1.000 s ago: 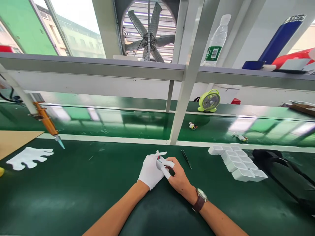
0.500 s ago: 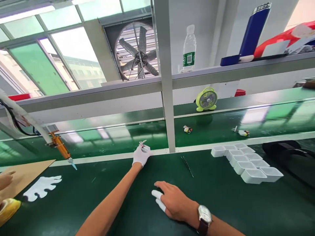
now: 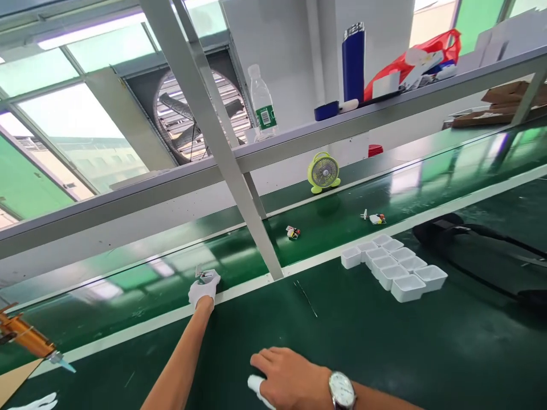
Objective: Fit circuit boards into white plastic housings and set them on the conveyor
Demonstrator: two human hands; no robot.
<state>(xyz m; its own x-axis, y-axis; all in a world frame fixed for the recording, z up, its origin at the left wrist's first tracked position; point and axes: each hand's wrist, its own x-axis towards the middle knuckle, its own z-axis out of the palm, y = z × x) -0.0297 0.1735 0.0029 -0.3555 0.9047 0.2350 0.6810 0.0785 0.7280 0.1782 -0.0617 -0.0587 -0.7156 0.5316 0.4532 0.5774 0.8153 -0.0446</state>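
Observation:
My left hand (image 3: 204, 290), in a white glove, reaches over the far green strip beyond the pale rail. Its fingers are closed on a small white part with a thin upright blade (image 3: 199, 272); the glove hides some of it. My right hand (image 3: 290, 376) is palm down low over the green table, loosely bent and open, holding nothing visible. White finger covers (image 3: 255, 384) show on it, and a watch is on the wrist. Beyond the rail lie a small white assembly with red and yellow bits (image 3: 293, 232) and a similar one (image 3: 378, 219) further right.
Tweezers (image 3: 306, 298) lie ahead of my right hand. White bins (image 3: 391, 267) stand to the right, near a black strap (image 3: 474, 276). An orange dispenser (image 3: 32, 339) hangs at left above cardboard (image 3: 19, 380). A slanted post (image 3: 231, 176) rises right of my left hand.
The view has turned right and tilted. My left hand has moved further over the rail onto the green strip, still gripping the small part. My right hand stays low over the table.

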